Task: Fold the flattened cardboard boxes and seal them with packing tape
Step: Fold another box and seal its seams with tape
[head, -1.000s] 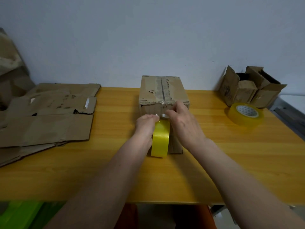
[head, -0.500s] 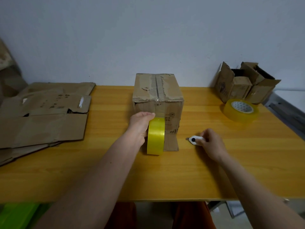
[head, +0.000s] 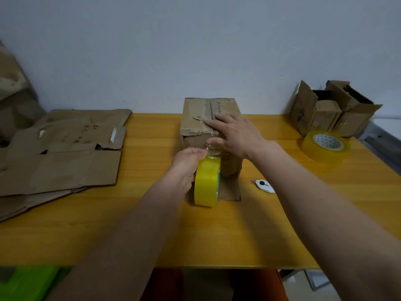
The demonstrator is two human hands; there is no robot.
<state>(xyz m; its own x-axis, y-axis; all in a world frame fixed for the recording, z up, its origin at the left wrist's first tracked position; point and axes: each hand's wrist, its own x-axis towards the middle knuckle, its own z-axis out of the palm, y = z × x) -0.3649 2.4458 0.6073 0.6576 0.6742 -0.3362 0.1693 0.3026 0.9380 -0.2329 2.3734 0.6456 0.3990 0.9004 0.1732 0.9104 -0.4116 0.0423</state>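
A folded cardboard box (head: 195, 118) stands upright in the middle of the yellow table (head: 152, 231), with clear tape along its top seam. My left hand (head: 187, 162) grips a yellow tape roll (head: 206, 181) held on edge against the box's near face. A strip of tape runs from the roll up to the box's top edge. My right hand (head: 235, 133) lies flat with straight fingers on the box's top near corner, pressing on the tape.
A stack of flattened cardboard boxes (head: 60, 153) lies at the table's left. A small white cutter (head: 263, 186) lies right of the box. A second tape roll (head: 325, 147) lies flat at the right, before an open cardboard box (head: 332, 109).
My right hand went from the box down to the white cutter on the table, then left the cutter there and came back onto the box top. The left hand stayed on the roll.
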